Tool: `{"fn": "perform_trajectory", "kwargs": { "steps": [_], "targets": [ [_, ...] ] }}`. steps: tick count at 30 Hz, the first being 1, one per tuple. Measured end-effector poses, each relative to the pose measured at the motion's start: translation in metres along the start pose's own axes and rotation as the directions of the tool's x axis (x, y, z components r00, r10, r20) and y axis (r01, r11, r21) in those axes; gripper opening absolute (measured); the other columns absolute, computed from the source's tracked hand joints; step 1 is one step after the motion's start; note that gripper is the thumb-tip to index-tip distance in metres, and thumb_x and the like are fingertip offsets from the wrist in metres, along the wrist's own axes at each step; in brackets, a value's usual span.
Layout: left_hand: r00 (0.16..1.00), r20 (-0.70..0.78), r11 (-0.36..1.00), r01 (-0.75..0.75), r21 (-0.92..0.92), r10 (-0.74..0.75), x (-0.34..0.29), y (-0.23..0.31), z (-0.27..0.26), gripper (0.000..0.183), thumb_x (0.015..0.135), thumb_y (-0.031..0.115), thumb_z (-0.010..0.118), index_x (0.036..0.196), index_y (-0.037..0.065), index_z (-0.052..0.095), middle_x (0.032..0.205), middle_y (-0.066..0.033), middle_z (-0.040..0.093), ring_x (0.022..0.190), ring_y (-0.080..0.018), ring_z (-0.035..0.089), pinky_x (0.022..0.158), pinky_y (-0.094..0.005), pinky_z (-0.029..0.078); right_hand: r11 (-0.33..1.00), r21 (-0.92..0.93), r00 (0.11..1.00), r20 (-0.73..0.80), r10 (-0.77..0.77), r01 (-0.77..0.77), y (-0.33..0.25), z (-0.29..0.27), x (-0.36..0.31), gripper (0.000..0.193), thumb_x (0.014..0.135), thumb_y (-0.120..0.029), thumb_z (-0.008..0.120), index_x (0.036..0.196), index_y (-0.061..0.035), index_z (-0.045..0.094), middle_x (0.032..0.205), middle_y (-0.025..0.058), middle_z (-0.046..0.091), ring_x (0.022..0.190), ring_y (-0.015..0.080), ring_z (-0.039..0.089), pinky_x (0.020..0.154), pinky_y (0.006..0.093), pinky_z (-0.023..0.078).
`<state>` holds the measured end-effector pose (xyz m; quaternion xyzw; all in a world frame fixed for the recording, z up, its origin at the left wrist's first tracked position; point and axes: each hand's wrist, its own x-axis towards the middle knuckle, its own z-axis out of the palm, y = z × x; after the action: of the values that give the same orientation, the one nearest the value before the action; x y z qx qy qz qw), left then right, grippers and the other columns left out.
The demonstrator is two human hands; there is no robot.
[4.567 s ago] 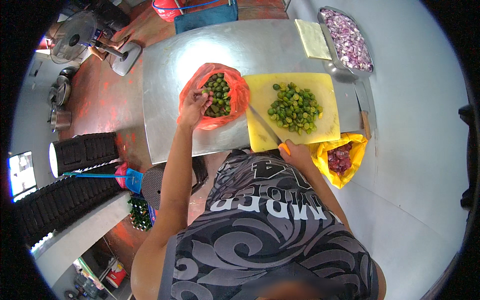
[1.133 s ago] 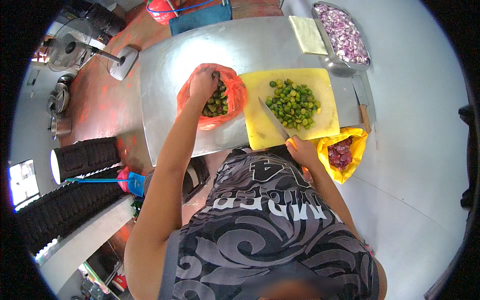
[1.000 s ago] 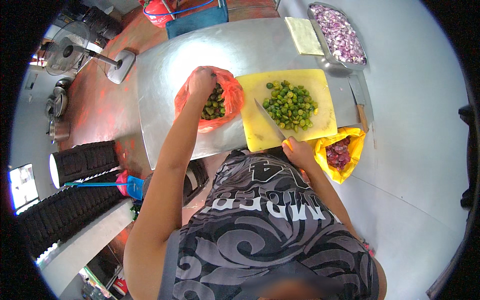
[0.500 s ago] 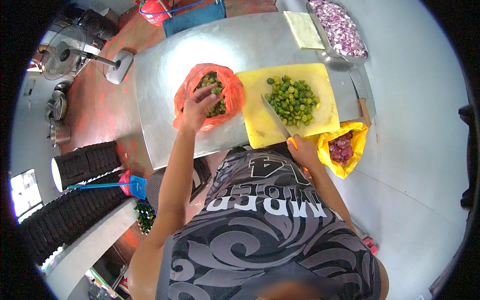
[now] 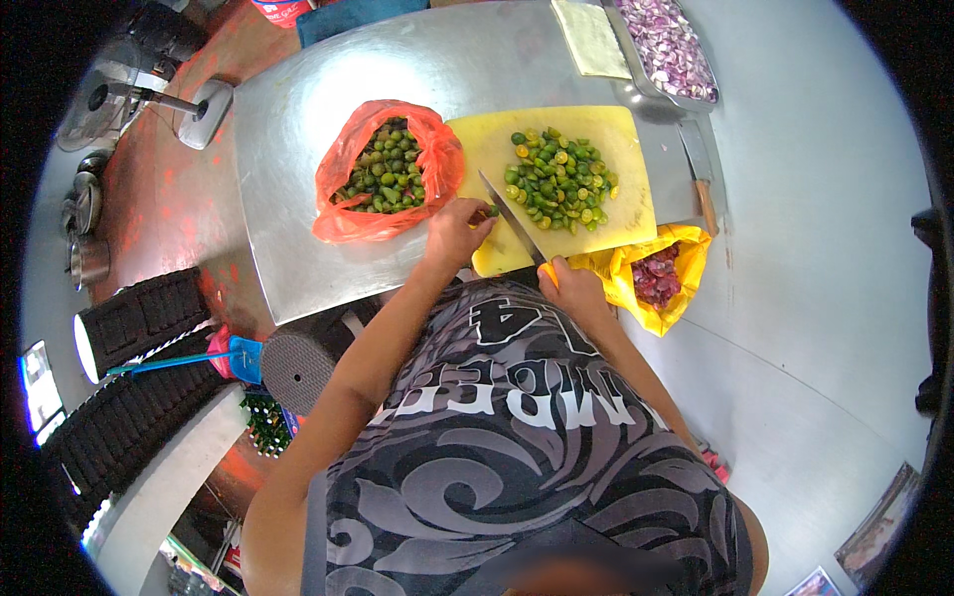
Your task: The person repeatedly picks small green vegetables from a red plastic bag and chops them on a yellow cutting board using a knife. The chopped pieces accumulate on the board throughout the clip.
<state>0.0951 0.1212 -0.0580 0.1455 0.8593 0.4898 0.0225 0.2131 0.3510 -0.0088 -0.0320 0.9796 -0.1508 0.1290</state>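
Note:
My right hand (image 5: pixel 577 290) grips the orange handle of a kitchen knife (image 5: pixel 516 223), its blade slanting over the yellow cutting board (image 5: pixel 475 141). Pinched in the fingers of my left hand (image 5: pixel 457 234) is a small green lime (image 5: pixel 492 211), close to the blade near the board's left side. Cut limes (image 5: pixel 562 179) form a loose pile on the board, with yellow flesh showing on several. Left of the board sits an orange-red plastic bag (image 5: pixel 338 159), its mouth wide, full of whole limes (image 5: pixel 390 169).
Beyond the board are a folded cloth (image 5: pixel 591 40) and a metal tray of chopped red onions (image 5: pixel 666 45). A second knife (image 5: pixel 702 184) with a wooden handle lies right of the board. At the board's near right corner stands a yellow bag (image 5: pixel 686 288) holding dark red pieces.
My left hand has come out of the lime bag and across to the board with a lime. The knife stays in my right hand. The whole view has shifted slightly.

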Motion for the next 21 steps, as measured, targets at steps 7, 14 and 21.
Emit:
{"fn": "perform_trajectory", "kwargs": {
  "steps": [7,14,21],
  "targets": [
    [0.993,-0.068,0.995,-0.094,-0.027,0.092,-0.003,-0.003,0.003,0.023,0.078,0.012,0.083,0.095,0.002,0.072,0.089,-0.0117,0.072,0.079,-0.0255,0.071,0.071,-0.0362,0.058,1.0,0.003,1.0,0.02,-0.003,0.003,0.0,0.001,0.001,0.035,0.098,-0.043,0.055,0.099,-0.0081,0.058,0.063,0.0207,0.066,0.059,0.0434,0.067,0.055,0.0556,0.055],
    [0.992,-0.053,0.993,-0.114,-0.001,0.114,-0.001,-0.007,0.005,0.022,0.079,0.014,0.083,0.096,0.003,0.073,0.089,-0.0099,0.073,0.079,-0.0226,0.072,0.069,-0.0336,0.059,0.997,0.046,0.998,-0.04,-0.058,0.06,-0.007,0.006,0.015,0.034,0.097,-0.04,0.056,0.097,-0.0059,0.058,0.064,0.0216,0.066,0.061,0.0433,0.068,0.056,0.0563,0.055],
    [0.975,-0.046,0.975,-0.213,0.064,0.216,0.0,-0.009,0.004,0.023,0.079,0.014,0.083,0.096,0.005,0.071,0.09,-0.0087,0.073,0.081,-0.0266,0.071,0.069,-0.0367,0.058,0.987,0.157,0.998,-0.054,-0.03,0.038,-0.036,0.007,0.076,0.032,0.097,-0.034,0.056,0.095,-0.002,0.058,0.067,0.0251,0.066,0.064,0.0453,0.067,0.06,0.0588,0.053]
  ]
}}
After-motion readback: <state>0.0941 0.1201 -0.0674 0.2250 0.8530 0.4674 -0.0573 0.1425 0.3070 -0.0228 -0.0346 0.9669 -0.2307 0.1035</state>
